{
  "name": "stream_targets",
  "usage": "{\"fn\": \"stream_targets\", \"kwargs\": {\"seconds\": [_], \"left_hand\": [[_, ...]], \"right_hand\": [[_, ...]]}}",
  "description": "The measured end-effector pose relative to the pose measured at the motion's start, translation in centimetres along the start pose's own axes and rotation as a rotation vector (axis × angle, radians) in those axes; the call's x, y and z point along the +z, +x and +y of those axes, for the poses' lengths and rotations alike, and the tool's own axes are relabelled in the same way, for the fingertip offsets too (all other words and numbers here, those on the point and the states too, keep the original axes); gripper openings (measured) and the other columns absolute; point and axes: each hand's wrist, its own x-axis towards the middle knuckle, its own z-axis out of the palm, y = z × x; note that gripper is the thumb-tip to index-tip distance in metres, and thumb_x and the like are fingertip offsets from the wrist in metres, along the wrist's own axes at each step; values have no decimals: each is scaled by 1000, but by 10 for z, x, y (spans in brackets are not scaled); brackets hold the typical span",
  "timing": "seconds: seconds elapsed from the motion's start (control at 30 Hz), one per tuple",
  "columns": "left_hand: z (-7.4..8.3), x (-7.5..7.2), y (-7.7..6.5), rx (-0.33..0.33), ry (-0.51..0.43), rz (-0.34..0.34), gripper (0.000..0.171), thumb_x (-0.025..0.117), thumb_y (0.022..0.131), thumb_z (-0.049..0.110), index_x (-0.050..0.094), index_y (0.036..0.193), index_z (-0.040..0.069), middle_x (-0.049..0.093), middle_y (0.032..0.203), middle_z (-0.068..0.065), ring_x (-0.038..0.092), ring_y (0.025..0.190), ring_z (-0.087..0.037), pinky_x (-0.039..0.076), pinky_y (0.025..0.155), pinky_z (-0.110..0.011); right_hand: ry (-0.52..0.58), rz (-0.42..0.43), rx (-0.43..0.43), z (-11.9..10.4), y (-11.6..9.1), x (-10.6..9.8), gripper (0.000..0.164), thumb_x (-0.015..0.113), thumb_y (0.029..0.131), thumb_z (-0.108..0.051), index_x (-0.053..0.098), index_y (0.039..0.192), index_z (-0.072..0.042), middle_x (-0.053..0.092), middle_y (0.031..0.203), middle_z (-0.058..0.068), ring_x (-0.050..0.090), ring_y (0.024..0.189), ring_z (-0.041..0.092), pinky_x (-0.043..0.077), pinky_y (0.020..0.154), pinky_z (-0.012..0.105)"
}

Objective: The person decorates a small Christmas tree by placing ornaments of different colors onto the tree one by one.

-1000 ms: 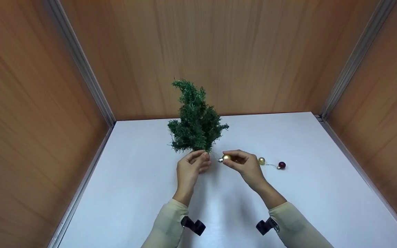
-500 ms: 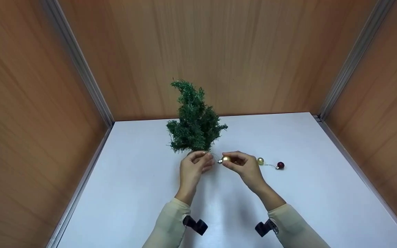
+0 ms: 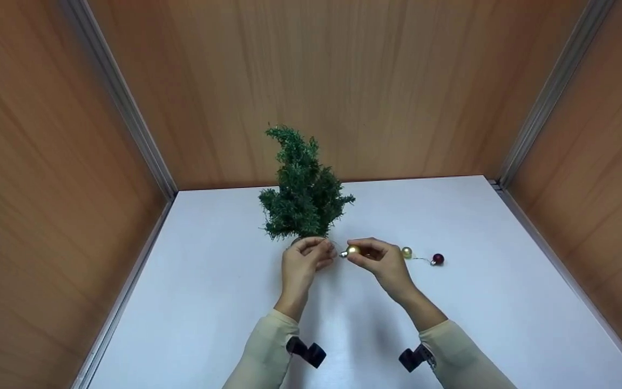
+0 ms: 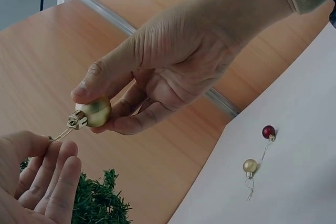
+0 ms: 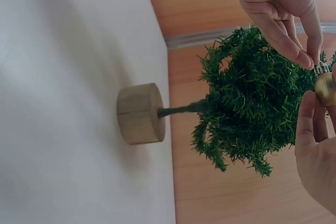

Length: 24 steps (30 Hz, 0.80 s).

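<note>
A gold Christmas bauble (image 3: 352, 250) is held by my right hand (image 3: 391, 266), thumb and fingers around the ball, its metal cap facing left. My left hand (image 3: 298, 266) pinches the bauble's thin string loop (image 4: 62, 135) between thumb and fingertips. In the left wrist view the string runs taut from the cap to those fingertips. Just behind my hands stands a small green artificial Christmas tree (image 3: 301, 194), upright on a round wooden base (image 5: 137, 115). My left hand hides most of that base in the head view.
On the white table (image 3: 203, 302), right of my right hand, lie a second gold bauble (image 3: 407, 252) and a dark red bauble (image 3: 438, 259), both with strings. Wooden panels (image 3: 332, 86) enclose the table at the back and both sides.
My left hand has shifted slightly right, towards the bauble, with its fingers on the string. The right hand keeps its hold on the bauble. The whole head view has drifted a little.
</note>
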Motion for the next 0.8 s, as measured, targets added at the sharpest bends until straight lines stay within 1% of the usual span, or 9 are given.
{"fn": "stream_targets", "kwargs": {"seconds": [0.17,0.27,0.37,0.57,0.7,0.8], "left_hand": [[0,1,1,-3,-14,1,21,72,90,11,66,102,-4,73,90,-12,73,82,-21,61,82,-40],[0,1,0,-7,-13,1,21,72,90,11,67,102,-5,73,91,-15,73,82,-21,61,81,-39],[0,1,1,-18,-27,-2,22,72,90,11,66,103,-6,73,92,-18,73,80,-20,61,82,-40],[1,1,0,-44,-50,-15,19,70,91,9,66,103,-5,74,88,-12,73,78,-18,60,84,-43],[2,2,-1,-47,-50,-21,16,70,91,8,67,101,-3,73,91,-18,73,78,-19,61,81,-40],[2,2,-1,-45,-47,-26,16,70,91,9,67,101,-4,73,92,-18,73,79,-19,62,80,-38]], "right_hand": [[7,-10,-4,1,-1,-1,31,78,85,-19,72,114,-8,68,108,8,65,98,19,58,82,25],[6,-21,9,3,-1,-1,33,78,86,-18,71,115,-6,68,109,8,64,98,18,58,82,24],[5,-37,27,6,-2,-1,35,77,86,-17,69,117,-3,67,112,11,63,99,18,58,83,24],[15,-70,62,8,-3,-1,38,78,86,-18,67,120,-3,64,120,15,62,106,20,58,86,26],[20,-87,69,11,-4,-1,39,77,86,-18,66,121,-3,63,122,14,62,109,20,58,88,26],[26,-96,67,13,-4,0,40,77,86,-17,65,121,-2,63,123,12,61,111,21,57,88,26]]}}
